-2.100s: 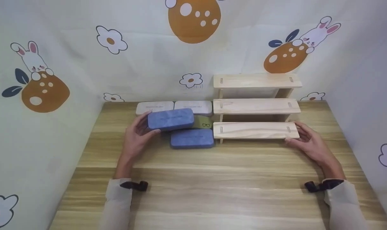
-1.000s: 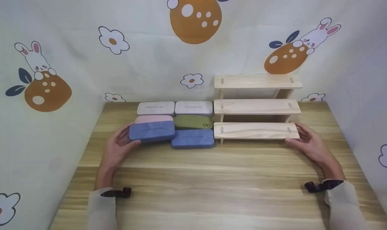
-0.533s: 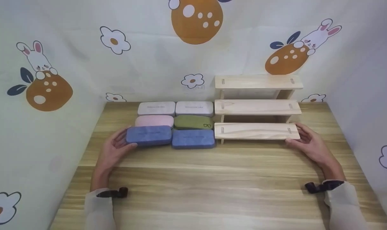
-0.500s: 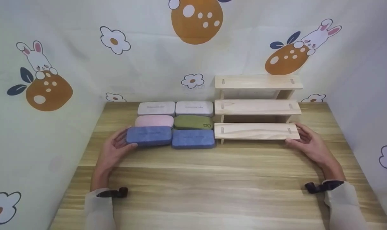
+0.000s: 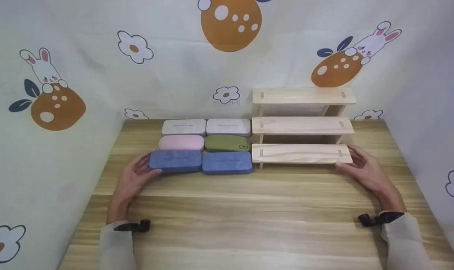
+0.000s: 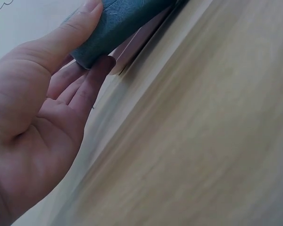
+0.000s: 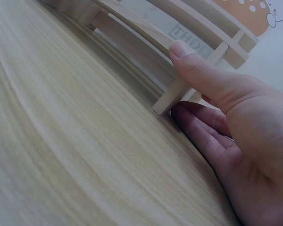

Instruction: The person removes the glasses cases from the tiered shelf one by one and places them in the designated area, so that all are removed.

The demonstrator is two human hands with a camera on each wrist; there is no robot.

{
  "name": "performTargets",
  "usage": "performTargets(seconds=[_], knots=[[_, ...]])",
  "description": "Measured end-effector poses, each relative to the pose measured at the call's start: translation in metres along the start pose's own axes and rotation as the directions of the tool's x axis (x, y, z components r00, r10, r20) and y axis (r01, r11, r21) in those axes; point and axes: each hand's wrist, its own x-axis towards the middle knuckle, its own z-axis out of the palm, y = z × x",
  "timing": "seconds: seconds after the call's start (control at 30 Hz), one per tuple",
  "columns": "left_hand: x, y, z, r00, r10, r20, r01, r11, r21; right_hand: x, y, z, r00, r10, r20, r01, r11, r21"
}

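Observation:
By its left end, my left hand (image 5: 135,175) pinches a blue glasses case (image 5: 176,160), thumb at the front and fingers behind. The left wrist view shows a fingertip under the corner of this case (image 6: 118,28); whether its far end touches the table is unclear. A second blue case (image 5: 227,162) lies just to its right. Behind them are a pink case (image 5: 182,142) and a green case (image 5: 227,144) with a glasses mark. My right hand (image 5: 366,173) holds the right end of the lowest board of a three-tier wooden stand (image 5: 301,153).
Two pale grey cases (image 5: 184,127) form the back row against the printed cloth wall (image 5: 174,75). The stand rises in steps towards that wall, right beside the cases. Wood-grain table (image 5: 241,217) stretches in front, with cloth walls on both sides.
My left hand has carried the blue case left and towards me, then lowered it in front of the pink case, beside the other blue one. My right hand has stayed on the stand.

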Motion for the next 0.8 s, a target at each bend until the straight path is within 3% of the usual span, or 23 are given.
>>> performTargets(seconds=[0.17,0.57,0.8], knots=[[-0.0007,-0.0019,-0.0019,0.999,0.007,0.033,-0.007,1.000,0.021,0.0000,-0.0007,0.0000,1.000,-0.002,-0.003,0.002,1.000,-0.008],[-0.0024,-0.0009,-0.0045,0.993,-0.048,0.104,0.036,0.992,0.117,0.0009,-0.0007,-0.0001,1.000,0.002,0.001,-0.002,1.000,-0.017],[-0.0010,-0.0002,-0.0027,0.989,-0.017,0.144,-0.004,0.989,0.147,0.0012,-0.0012,-0.0007,1.000,0.005,0.005,-0.005,1.000,-0.016]])
